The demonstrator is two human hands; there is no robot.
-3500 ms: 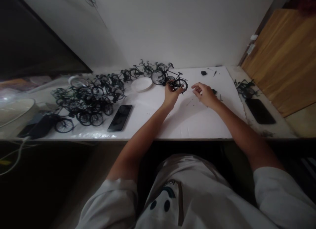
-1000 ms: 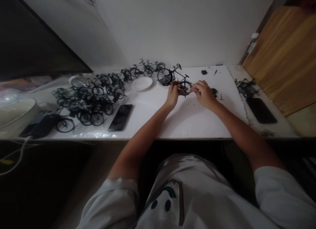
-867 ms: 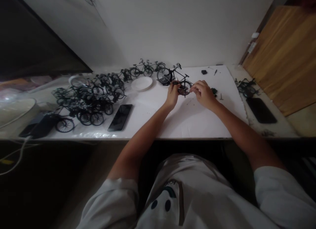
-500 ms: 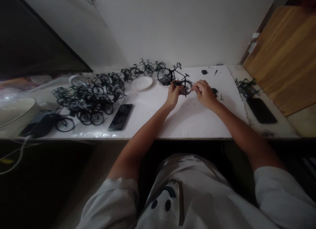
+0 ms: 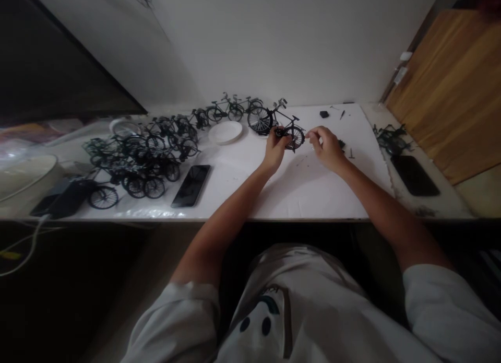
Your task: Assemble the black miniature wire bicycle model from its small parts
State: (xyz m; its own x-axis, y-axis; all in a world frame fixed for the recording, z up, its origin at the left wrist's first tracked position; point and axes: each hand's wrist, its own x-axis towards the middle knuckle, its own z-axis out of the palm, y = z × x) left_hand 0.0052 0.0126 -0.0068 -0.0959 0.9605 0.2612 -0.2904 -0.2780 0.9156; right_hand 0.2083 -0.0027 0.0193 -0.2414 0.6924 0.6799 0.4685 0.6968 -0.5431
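Observation:
My left hand is closed around the lower middle of a black model bicycle, near its pedals. The bicycle is held upright above the white board, its handlebar up and to the left. My right hand is just right of the rear wheel, with a small gap between. Its thumb and forefinger are pinched together; whatever may be between them is too small to make out. Tiny bits lie on the white board below the hands.
Several model bicycles crowd the left side, with others along the wall. A white plate and a phone lie left of my hands. Small dark parts lie at the back right. Another phone rests at far right.
My right hand has drawn slightly right, away from the rear wheel. The bicycle in my left hand has shifted very little.

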